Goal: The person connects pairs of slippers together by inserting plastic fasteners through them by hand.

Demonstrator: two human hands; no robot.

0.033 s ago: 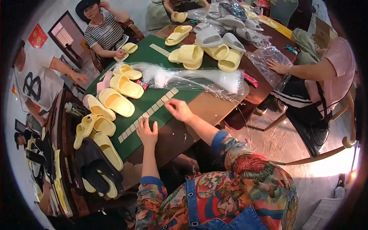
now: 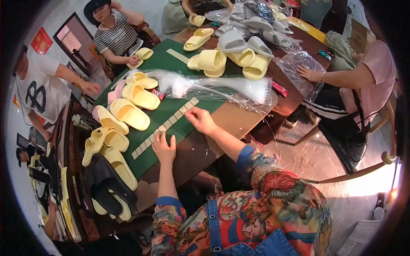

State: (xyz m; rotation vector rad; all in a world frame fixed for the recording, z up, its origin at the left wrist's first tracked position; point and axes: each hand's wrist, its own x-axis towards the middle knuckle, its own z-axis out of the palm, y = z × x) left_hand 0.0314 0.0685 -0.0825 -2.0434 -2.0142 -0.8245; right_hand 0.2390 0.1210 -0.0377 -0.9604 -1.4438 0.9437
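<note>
At the far left we see a pile of yellow slippers (image 2: 128,114) along the edge of the green mat (image 2: 171,68), with a few black slippers (image 2: 106,183) lower down, nearer the table's corner. Across the mat runs a row of small pale tiles (image 2: 164,126), laid end to end in a slanting line.

Our left hand (image 2: 164,147) lies flat on the mat with its fingers spread open, fingertips touching the lower stretch of the tile row; it grips nothing. A little to the right, our right hand (image 2: 201,120) rests on the upper end of the same row, fingers bent down onto the tiles. We cannot tell whether it pinches a tile or only presses on it.

Just beyond the hands lies a long clear plastic bag (image 2: 222,87), crumpled, stretching across the mat onto the brown table (image 2: 239,117). Behind it stand more yellow slippers and some grey slippers (image 2: 239,40). At the right, another person's hand (image 2: 308,73) rests on a second plastic bag (image 2: 299,62).
</note>
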